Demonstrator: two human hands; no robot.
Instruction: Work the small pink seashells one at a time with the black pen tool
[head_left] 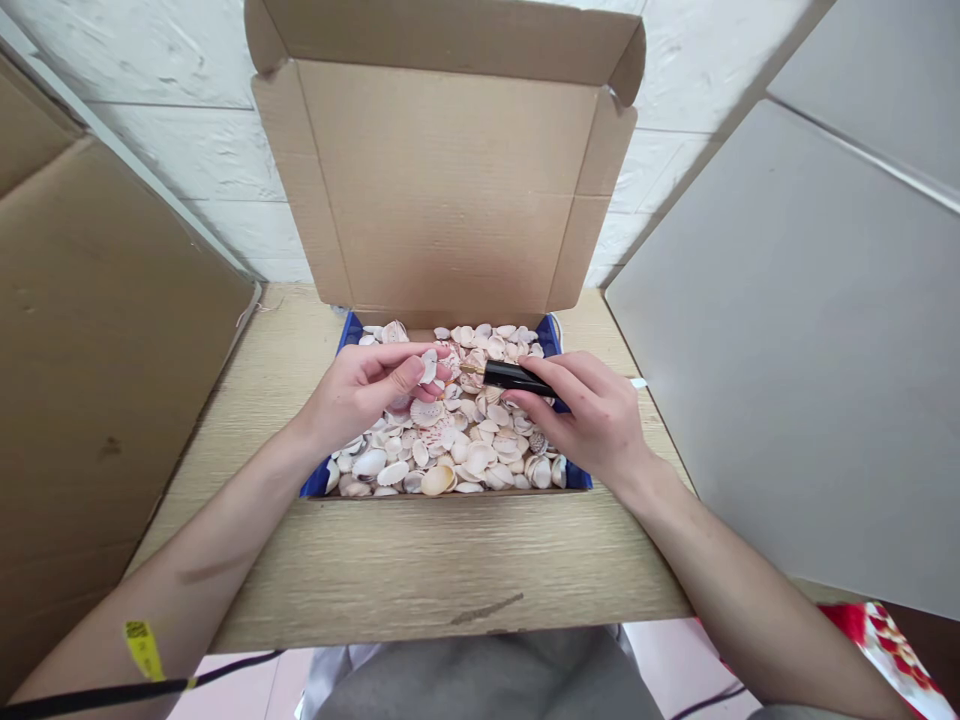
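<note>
My left hand (381, 383) pinches a small whitish seashell (429, 367) between thumb and fingers, above a box of shells. Wrapped in the fingers of my right hand (589, 405) is a black-handled tool (514, 377) with a thin brass-coloured tip. That tip points left at the shell, close to the left fingertips; whether it touches cannot be made out. Under both hands lies the shallow cardboard box (348, 330) with blue sides, full of loose white, cream and pinkish shells (480, 458).
The box's brown lid (450, 190) stands upright at the back, near a white brick wall (172, 150). A cardboard panel (97, 330) bounds the left side and a grey panel (810, 330) the right. The wooden tabletop (420, 560) ends near my lap. A black cable (97, 697) crosses the lower left.
</note>
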